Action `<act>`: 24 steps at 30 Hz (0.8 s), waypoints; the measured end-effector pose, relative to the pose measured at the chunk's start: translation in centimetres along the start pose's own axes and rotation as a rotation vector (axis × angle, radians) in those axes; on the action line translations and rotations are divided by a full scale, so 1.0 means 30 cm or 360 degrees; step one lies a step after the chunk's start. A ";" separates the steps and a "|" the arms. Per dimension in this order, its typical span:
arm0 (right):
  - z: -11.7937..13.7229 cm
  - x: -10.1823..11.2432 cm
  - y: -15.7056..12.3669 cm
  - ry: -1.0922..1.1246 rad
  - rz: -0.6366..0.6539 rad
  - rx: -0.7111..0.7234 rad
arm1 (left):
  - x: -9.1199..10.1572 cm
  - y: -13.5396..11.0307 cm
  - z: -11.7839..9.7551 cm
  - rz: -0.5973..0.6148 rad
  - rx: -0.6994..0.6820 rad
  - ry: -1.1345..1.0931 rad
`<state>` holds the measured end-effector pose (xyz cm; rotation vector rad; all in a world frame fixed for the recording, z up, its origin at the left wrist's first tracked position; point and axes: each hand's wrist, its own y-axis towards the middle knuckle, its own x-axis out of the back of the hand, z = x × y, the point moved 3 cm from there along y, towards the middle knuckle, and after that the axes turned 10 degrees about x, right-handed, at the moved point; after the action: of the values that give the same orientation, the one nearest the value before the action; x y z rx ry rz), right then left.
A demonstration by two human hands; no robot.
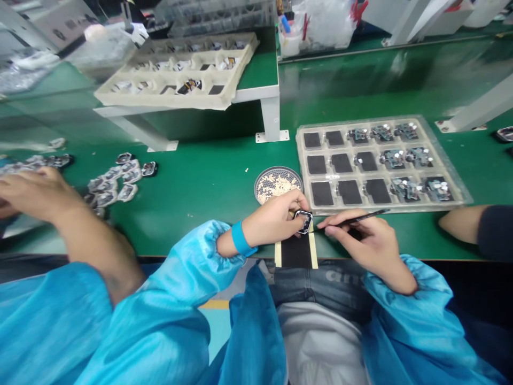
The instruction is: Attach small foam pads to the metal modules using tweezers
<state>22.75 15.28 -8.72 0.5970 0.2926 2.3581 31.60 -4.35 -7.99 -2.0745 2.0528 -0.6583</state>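
Observation:
Between the fingers of my left hand (pixel 280 218) is a small watch case (pixel 304 221), squarish with a pale rim and dark parts inside. My right hand (pixel 363 235) is closed round slim black tweezers (pixel 366 216), whose tip points left towards the case's lower edge. I cannot tell whether the tip touches it. Below the case, a black pad (pixel 295 252) with yellow strips along its sides lies at the bench edge. Just behind my left hand stands a round dark dish (pixel 256 187) holding many small cream-coloured pieces.
A clear compartment tray (pixel 302 184) with black pads and small circuit boards lies right of the dish. On a raised shelf sits a pulp tray (pixel 160 100) of parts. Several watch cases (pixel 128 175) lie left, near a co-worker's hand (pixel 36 195). Another person's arm (pixel 460 223) rests at right.

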 end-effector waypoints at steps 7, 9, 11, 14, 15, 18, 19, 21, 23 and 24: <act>0.048 0.005 0.002 0.0080 -0.0337 0.0417 | 0.001 0.004 0.001 -0.0004 0.0019 -0.0124; 0.053 0.000 0.004 -0.0012 -0.0324 0.0459 | 0.001 0.003 0.001 0.0004 0.0044 -0.0177; 0.054 -0.003 0.005 -0.0068 -0.0298 0.0465 | 0.001 0.001 0.000 0.0008 0.0052 -0.0196; 0.052 -0.005 0.007 -0.0088 -0.0248 0.0472 | 0.002 0.000 -0.001 0.0001 0.0034 -0.0159; 0.052 -0.006 0.007 -0.0090 -0.0233 0.0477 | 0.002 0.000 -0.001 -0.0001 0.0031 -0.0149; 0.049 -0.005 0.007 -0.0095 -0.0212 0.0483 | 0.002 0.001 0.001 0.0006 0.0038 -0.0174; 0.048 -0.005 0.007 -0.0093 -0.0208 0.0482 | 0.001 0.001 0.001 0.0013 0.0036 -0.0187; 0.045 -0.004 0.007 -0.0086 -0.0194 0.0475 | 0.000 0.002 0.003 0.0018 0.0030 -0.0200; 0.043 -0.004 0.007 -0.0083 -0.0184 0.0491 | -0.002 0.002 0.004 0.0020 0.0025 -0.0207; 0.043 -0.004 0.008 -0.0087 -0.0183 0.0512 | -0.002 0.002 0.005 0.0023 0.0023 -0.0217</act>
<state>23.32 15.09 -7.56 0.7716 0.6712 2.1954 31.61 -4.32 -8.16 -2.0343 1.9806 -0.5123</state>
